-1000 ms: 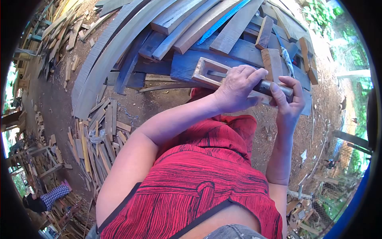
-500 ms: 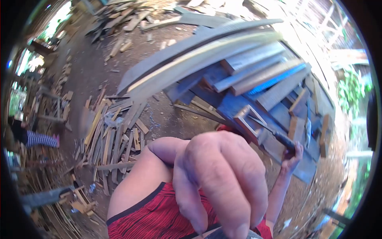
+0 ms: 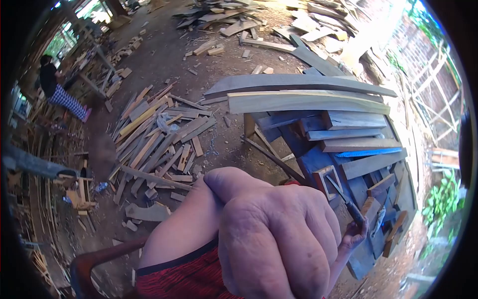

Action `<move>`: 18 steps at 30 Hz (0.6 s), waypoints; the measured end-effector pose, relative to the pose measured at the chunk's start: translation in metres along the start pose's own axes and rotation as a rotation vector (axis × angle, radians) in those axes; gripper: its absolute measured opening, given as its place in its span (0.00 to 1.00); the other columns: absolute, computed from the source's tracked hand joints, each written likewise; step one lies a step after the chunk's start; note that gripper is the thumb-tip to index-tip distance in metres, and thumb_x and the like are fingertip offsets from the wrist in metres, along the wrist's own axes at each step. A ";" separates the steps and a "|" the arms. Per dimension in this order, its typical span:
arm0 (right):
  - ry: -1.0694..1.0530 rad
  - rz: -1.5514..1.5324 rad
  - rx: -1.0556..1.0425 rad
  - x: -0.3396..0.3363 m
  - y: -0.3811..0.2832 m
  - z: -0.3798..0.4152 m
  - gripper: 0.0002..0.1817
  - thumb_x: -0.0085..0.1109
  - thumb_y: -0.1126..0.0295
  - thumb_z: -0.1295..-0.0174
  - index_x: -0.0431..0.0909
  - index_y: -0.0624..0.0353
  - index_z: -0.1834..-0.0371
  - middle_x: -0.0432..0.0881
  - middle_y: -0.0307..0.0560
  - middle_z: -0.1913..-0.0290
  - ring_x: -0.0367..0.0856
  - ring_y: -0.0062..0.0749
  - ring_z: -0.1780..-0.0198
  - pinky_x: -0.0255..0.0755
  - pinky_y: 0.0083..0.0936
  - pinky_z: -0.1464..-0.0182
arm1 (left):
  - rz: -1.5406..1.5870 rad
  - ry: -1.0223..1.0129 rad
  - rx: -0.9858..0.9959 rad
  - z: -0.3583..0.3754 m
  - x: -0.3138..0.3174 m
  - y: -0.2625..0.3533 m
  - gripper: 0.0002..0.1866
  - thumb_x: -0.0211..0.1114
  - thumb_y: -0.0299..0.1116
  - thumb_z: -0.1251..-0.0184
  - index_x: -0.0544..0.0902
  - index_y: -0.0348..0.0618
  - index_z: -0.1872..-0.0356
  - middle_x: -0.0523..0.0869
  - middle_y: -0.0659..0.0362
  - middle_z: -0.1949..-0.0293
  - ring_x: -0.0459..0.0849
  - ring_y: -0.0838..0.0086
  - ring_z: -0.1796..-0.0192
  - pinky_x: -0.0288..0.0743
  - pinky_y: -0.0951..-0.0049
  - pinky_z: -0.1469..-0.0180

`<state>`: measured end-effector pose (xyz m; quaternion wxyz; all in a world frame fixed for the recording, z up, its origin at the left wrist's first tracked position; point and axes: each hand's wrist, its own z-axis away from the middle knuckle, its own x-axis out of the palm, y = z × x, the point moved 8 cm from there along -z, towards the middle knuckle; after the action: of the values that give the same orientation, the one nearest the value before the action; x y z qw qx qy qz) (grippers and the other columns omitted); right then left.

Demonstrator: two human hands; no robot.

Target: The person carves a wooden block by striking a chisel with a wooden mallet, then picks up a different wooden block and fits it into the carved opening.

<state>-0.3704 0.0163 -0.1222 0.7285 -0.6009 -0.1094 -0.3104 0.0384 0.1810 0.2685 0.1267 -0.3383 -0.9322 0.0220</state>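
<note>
Very near the camera, my left hand (image 3: 279,239) is curled with its knuckles toward me. Its fingertips are hidden, and I cannot tell what they hold. Beyond it on the right, my right hand (image 3: 354,235) is closed around the dark handle of a thin-shafted metal tool (image 3: 354,212). The shaft points away from me and overlaps a small rectangular wooden frame (image 3: 319,180) on the workbench. Cut wooden blocks (image 3: 381,184) lie close to that hand.
Long curved planks (image 3: 308,103) lie across the far end of the workbench (image 3: 311,162), with a blue strip (image 3: 368,153) among boards. Scrap wood (image 3: 159,134) is heaped on the ground at left. A person (image 3: 59,89) stands at far left. A brown curved rail (image 3: 82,269) is at lower left.
The view has swung, so the workbench and wood pile sit lower and turned. My left hand shows more of its knuckles, its fingertips gone from sight. My right hand still grips the tool.
</note>
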 end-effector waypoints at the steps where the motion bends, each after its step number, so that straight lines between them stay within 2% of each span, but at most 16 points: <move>1: -0.026 -0.016 0.024 -0.001 0.001 -0.002 0.13 0.64 0.65 0.41 0.79 0.52 0.54 0.80 0.35 0.59 0.79 0.22 0.60 0.74 0.17 0.65 | -0.020 -0.003 0.009 -0.002 0.000 0.002 0.06 0.64 0.24 0.38 0.83 0.36 0.75 0.84 0.46 0.73 0.68 0.77 0.86 0.55 0.78 0.86; 3: -0.045 -0.030 -0.030 -0.006 0.003 -0.008 0.12 0.63 0.65 0.40 0.79 0.53 0.54 0.80 0.36 0.59 0.79 0.23 0.60 0.74 0.17 0.65 | 0.000 -0.156 -0.017 -0.011 0.011 0.002 0.06 0.63 0.23 0.40 0.83 0.36 0.76 0.83 0.48 0.75 0.67 0.78 0.87 0.55 0.78 0.87; 4: -0.057 -0.027 -0.021 -0.011 0.005 -0.012 0.12 0.63 0.65 0.40 0.79 0.53 0.54 0.80 0.36 0.59 0.79 0.23 0.60 0.74 0.17 0.65 | -0.010 -0.049 -0.071 -0.012 0.014 0.002 0.07 0.64 0.23 0.41 0.83 0.37 0.78 0.82 0.48 0.76 0.66 0.78 0.87 0.54 0.78 0.87; 5: -0.050 -0.033 -0.019 -0.019 0.006 -0.017 0.12 0.63 0.66 0.40 0.78 0.54 0.54 0.80 0.37 0.59 0.79 0.23 0.60 0.74 0.17 0.65 | -0.024 -0.054 -0.073 -0.013 0.014 -0.002 0.07 0.64 0.23 0.41 0.83 0.37 0.78 0.82 0.48 0.76 0.66 0.78 0.87 0.54 0.78 0.87; 7: -0.049 -0.050 -0.009 -0.017 0.012 -0.020 0.12 0.62 0.66 0.39 0.78 0.54 0.54 0.80 0.37 0.58 0.79 0.23 0.59 0.74 0.17 0.65 | -0.002 -0.187 0.100 -0.014 0.020 -0.002 0.06 0.63 0.25 0.39 0.83 0.39 0.76 0.81 0.49 0.76 0.66 0.77 0.88 0.55 0.77 0.88; 8: -0.058 -0.052 -0.027 -0.018 0.011 -0.020 0.12 0.62 0.66 0.39 0.78 0.55 0.54 0.80 0.38 0.58 0.79 0.23 0.60 0.75 0.17 0.64 | -0.003 -0.194 0.094 -0.014 0.022 -0.004 0.06 0.63 0.25 0.39 0.83 0.39 0.76 0.81 0.49 0.76 0.66 0.77 0.88 0.55 0.77 0.88; 10: -0.056 -0.055 -0.045 -0.017 0.008 -0.011 0.12 0.62 0.66 0.39 0.78 0.55 0.54 0.80 0.39 0.58 0.79 0.23 0.60 0.75 0.16 0.64 | -0.095 -0.054 0.140 -0.013 0.013 -0.004 0.03 0.65 0.27 0.39 0.84 0.42 0.71 0.81 0.50 0.76 0.66 0.77 0.87 0.55 0.76 0.88; 11: -0.034 -0.052 -0.058 -0.015 0.006 -0.009 0.11 0.62 0.67 0.39 0.78 0.55 0.54 0.80 0.39 0.58 0.79 0.24 0.59 0.75 0.16 0.65 | -0.094 -0.054 0.138 -0.013 0.011 -0.002 0.03 0.65 0.27 0.39 0.84 0.42 0.71 0.81 0.50 0.76 0.66 0.77 0.87 0.55 0.76 0.88; 12: -0.016 -0.052 -0.073 -0.007 0.003 -0.006 0.11 0.62 0.67 0.39 0.78 0.55 0.54 0.80 0.39 0.58 0.80 0.24 0.59 0.76 0.16 0.65 | -0.063 -0.131 0.090 -0.015 0.010 -0.003 0.01 0.66 0.27 0.40 0.84 0.44 0.69 0.81 0.50 0.75 0.67 0.77 0.87 0.56 0.75 0.88; 13: -0.023 -0.060 -0.073 0.014 0.000 0.007 0.11 0.62 0.67 0.39 0.78 0.55 0.54 0.80 0.39 0.58 0.80 0.24 0.59 0.76 0.16 0.65 | -0.035 -0.215 0.041 -0.017 0.012 -0.005 0.03 0.67 0.28 0.41 0.84 0.46 0.66 0.81 0.51 0.75 0.68 0.77 0.86 0.56 0.75 0.87; 14: -0.089 -0.056 -0.155 0.045 -0.012 0.029 0.11 0.61 0.67 0.39 0.78 0.56 0.55 0.80 0.39 0.58 0.80 0.25 0.58 0.76 0.15 0.66 | -0.037 -0.226 0.041 -0.018 0.012 -0.005 0.03 0.67 0.28 0.41 0.84 0.46 0.66 0.81 0.51 0.75 0.68 0.77 0.86 0.56 0.75 0.87; 15: -0.152 -0.050 -0.239 0.064 -0.020 0.041 0.11 0.61 0.67 0.39 0.78 0.56 0.55 0.80 0.40 0.58 0.81 0.26 0.57 0.76 0.15 0.67 | 0.062 -0.247 -0.054 -0.018 0.014 -0.013 0.05 0.69 0.29 0.42 0.84 0.44 0.66 0.81 0.52 0.75 0.69 0.76 0.86 0.58 0.75 0.86; 16: -0.153 -0.058 -0.241 0.061 -0.016 0.036 0.11 0.61 0.67 0.39 0.78 0.56 0.55 0.80 0.40 0.58 0.81 0.26 0.57 0.76 0.15 0.67 | 0.163 -0.265 -0.149 -0.017 0.014 -0.022 0.06 0.71 0.29 0.44 0.84 0.43 0.66 0.82 0.53 0.75 0.70 0.75 0.86 0.59 0.75 0.86; 17: -0.109 -0.036 -0.239 0.048 -0.012 0.028 0.11 0.61 0.67 0.39 0.77 0.56 0.55 0.80 0.40 0.58 0.81 0.26 0.57 0.76 0.15 0.67 | 0.162 -0.271 -0.151 -0.017 0.007 -0.027 0.06 0.71 0.29 0.44 0.84 0.43 0.66 0.82 0.53 0.75 0.70 0.75 0.86 0.59 0.75 0.86; 18: -0.066 -0.010 -0.236 0.025 -0.006 0.016 0.11 0.61 0.67 0.39 0.77 0.56 0.55 0.80 0.41 0.58 0.81 0.27 0.58 0.76 0.14 0.68 | 0.368 -0.333 -0.285 -0.009 0.000 -0.040 0.13 0.71 0.33 0.45 0.83 0.36 0.62 0.83 0.52 0.71 0.77 0.73 0.78 0.69 0.76 0.77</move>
<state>-0.3513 0.0228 -0.0998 0.6469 -0.6919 -0.0989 -0.3049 0.0154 0.1496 0.2827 -0.0831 -0.5080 -0.8568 -0.0312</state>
